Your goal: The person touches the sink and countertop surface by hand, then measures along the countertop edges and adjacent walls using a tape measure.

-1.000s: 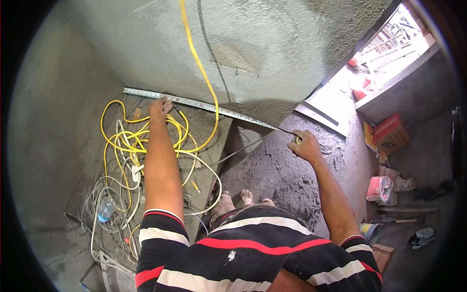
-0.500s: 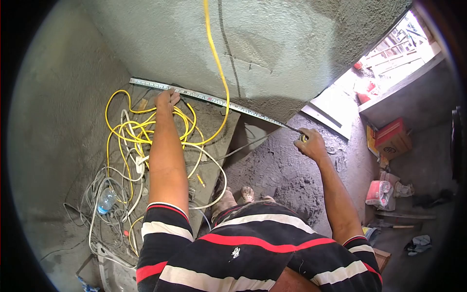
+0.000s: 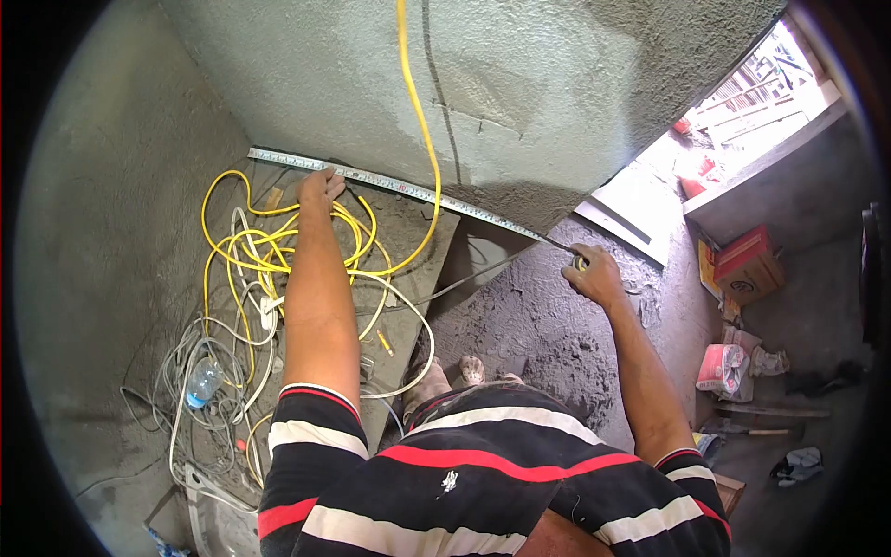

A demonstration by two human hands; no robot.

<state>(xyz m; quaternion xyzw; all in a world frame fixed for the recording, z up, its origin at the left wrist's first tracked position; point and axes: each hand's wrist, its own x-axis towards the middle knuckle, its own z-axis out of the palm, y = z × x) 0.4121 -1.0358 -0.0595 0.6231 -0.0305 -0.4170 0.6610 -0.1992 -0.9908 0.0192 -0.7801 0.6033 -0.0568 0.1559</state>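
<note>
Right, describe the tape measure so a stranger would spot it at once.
Start at the big grey wall at the top. Along its bottom edge runs the tape measure, stretching past the left hand, with one end in the right hand. Unlike the round, curling cables nearby, it is a flat, straight, pale strip with markings.

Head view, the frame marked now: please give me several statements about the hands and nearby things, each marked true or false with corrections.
1. The clear plastic bottle lies among tangled grey cables. True.
2. The right hand is closed around a small yellow tape-measure case. True.
3. The left hand grasps the bottle. False: it is at the long white measuring strip with printed markings.
4. The long yellow cable passes in front of the strip. True.
5. The red-and-brown cardboard box sits at the picture's left. False: it is at the right.
</note>
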